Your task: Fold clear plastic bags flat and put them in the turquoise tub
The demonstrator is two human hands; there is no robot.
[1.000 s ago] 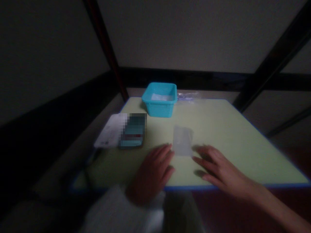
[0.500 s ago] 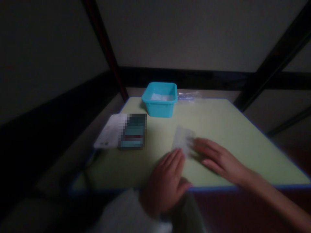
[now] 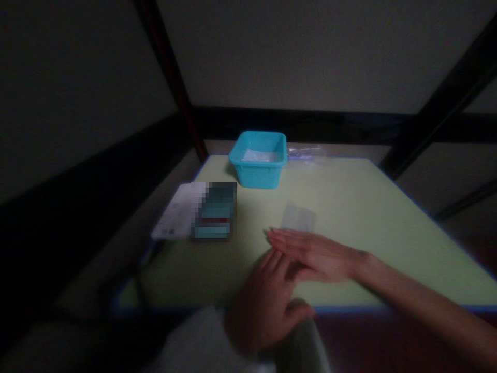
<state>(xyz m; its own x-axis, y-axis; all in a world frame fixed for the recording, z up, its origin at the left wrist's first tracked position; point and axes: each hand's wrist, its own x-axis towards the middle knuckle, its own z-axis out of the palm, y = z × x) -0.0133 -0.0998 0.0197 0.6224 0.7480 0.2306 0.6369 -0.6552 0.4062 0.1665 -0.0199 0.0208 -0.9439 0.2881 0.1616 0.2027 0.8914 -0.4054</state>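
Note:
A thin, pale, see-through sheet (image 3: 298, 216) lies flat on the table with a faint lengthwise crease; I cannot tell if it is a plastic bag or paper. My right hand (image 3: 314, 254) lies open, fingers stretched to the left, across the sheet's near part and hides it. Its fingers pass over the fingertips of my left hand (image 3: 266, 295). The left one is flat too, palm down near the front edge, its thumb apart from the fingers. Neither hand grips anything that I can see.
A turquoise plastic basket (image 3: 258, 176) with white material (image 3: 261, 156) inside stands at the back of the yellow-green table (image 3: 349, 207). Clear crinkled plastic (image 3: 308, 154) lies beside it. Left are a white panel (image 3: 178, 212) and a pixelated dark flat object (image 3: 215, 212).
My right hand has moved left and toward me over the sheet, until its fingers cross my left fingertips. My left hand has stayed nearly in place. The view has shifted slightly.

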